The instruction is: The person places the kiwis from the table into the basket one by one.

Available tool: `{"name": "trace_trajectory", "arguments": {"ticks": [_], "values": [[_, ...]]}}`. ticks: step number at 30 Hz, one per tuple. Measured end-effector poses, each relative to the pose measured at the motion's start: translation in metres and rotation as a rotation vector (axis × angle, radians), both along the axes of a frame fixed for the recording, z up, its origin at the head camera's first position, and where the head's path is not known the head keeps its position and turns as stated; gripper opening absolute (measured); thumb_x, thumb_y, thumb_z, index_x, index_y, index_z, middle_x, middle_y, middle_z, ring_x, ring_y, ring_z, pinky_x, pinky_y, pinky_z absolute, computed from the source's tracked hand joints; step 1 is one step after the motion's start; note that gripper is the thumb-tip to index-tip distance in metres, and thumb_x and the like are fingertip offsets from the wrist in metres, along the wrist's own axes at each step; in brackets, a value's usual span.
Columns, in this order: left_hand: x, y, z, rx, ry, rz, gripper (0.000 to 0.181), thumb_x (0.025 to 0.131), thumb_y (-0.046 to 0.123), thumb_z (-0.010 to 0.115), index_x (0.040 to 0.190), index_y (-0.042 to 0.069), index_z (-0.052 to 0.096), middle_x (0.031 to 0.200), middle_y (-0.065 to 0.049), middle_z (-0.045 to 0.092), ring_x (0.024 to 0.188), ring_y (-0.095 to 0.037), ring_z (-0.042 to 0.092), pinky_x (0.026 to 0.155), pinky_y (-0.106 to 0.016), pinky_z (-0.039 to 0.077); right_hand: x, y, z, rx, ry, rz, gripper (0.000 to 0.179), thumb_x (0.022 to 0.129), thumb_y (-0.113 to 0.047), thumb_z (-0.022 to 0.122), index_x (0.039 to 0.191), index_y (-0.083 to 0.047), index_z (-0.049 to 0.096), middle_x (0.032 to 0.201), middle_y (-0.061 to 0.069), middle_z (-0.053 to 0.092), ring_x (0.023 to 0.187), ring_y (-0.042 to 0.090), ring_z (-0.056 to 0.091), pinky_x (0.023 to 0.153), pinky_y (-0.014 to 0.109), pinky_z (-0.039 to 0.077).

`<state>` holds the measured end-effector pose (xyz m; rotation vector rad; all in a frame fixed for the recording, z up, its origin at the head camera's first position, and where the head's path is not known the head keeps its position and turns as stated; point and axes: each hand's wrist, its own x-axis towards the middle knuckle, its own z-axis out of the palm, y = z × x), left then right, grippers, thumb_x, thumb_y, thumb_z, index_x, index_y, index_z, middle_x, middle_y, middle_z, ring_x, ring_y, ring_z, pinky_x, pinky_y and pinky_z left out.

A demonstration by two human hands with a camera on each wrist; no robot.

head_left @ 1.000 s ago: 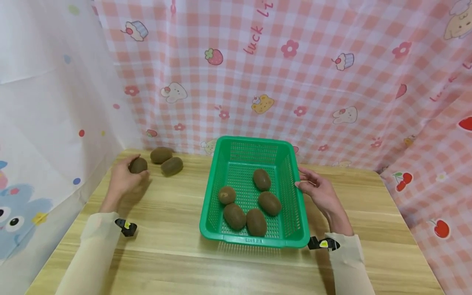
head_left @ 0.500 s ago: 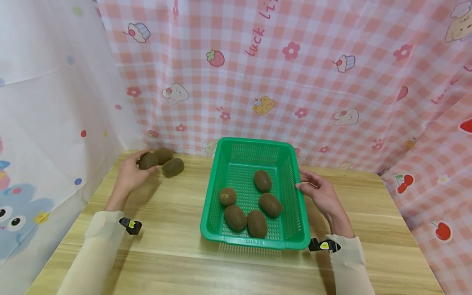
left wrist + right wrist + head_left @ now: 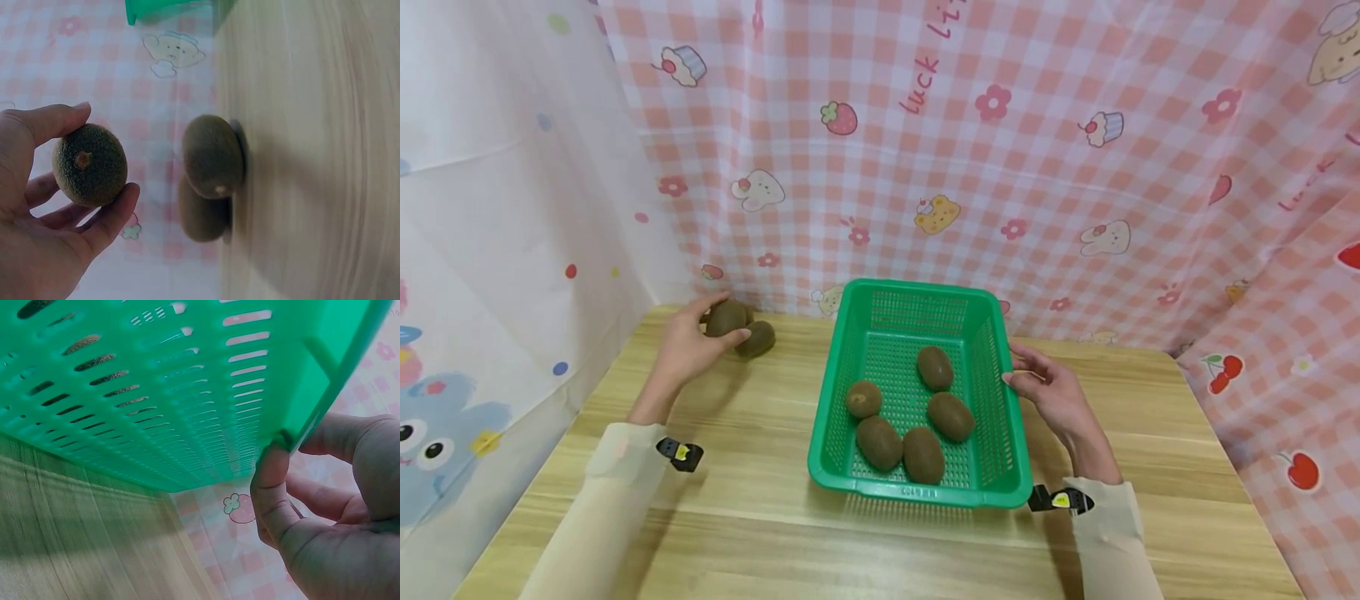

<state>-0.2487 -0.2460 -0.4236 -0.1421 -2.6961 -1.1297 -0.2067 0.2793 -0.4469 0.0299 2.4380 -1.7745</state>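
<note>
My left hand [image 3: 688, 343], at the back left of the table, grips a brown kiwi [image 3: 728, 319] between thumb and fingers. The left wrist view shows this kiwi [image 3: 90, 165] held clear of the tabletop. Two more kiwis lie together on the table beyond it: the nearer kiwi [image 3: 212, 156] partly covers the farther kiwi [image 3: 203, 217]. In the middle stands a green perforated plastic basket [image 3: 917, 492] with several kiwis [image 3: 923, 456] inside. My right hand [image 3: 1060, 400] pinches the rim on its right side; the right wrist view shows thumb and finger [image 3: 272, 472] at that rim.
The wood-grain table [image 3: 760, 533] extends around the basket. Right behind it hangs a pink checked curtain [image 3: 880, 167]. A white patterned cloth [image 3: 512, 208] closes off the left side, and more checked cloth [image 3: 1285, 358] hangs at the right.
My left hand, gripping its kiwi, has moved right, over toward the two kiwis lying at the back. The right hand and the basket have stayed in place.
</note>
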Motion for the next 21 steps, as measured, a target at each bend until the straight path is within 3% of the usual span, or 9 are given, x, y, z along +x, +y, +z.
{"name": "trace_trajectory", "arguments": {"ticks": [9, 21], "values": [[0.001, 0.010, 0.010, 0.015, -0.009, -0.044, 0.073, 0.091, 0.033, 0.078, 0.152, 0.008, 0.049, 0.149, -0.025, 0.053, 0.127, -0.044, 0.055, 0.099, -0.061, 0.049, 0.000, -0.002, 0.000, -0.009, -0.012, 0.003, 0.060, 0.101, -0.019, 0.065, 0.157, -0.016, 0.044, 0.142, 0.020, 0.054, 0.106, 0.000, 0.065, 0.089, 0.019, 0.055], [-0.001, 0.036, 0.025, 0.000, 0.078, -0.122, 0.066, 0.088, 0.019, 0.081, 0.147, 0.006, 0.055, 0.144, -0.023, 0.057, 0.116, -0.044, 0.063, 0.088, -0.057, 0.057, 0.001, 0.001, 0.001, 0.000, -0.010, 0.013, 0.060, 0.101, -0.021, 0.065, 0.157, -0.017, 0.043, 0.143, 0.019, 0.054, 0.106, -0.001, 0.064, 0.089, 0.019, 0.055]]}}
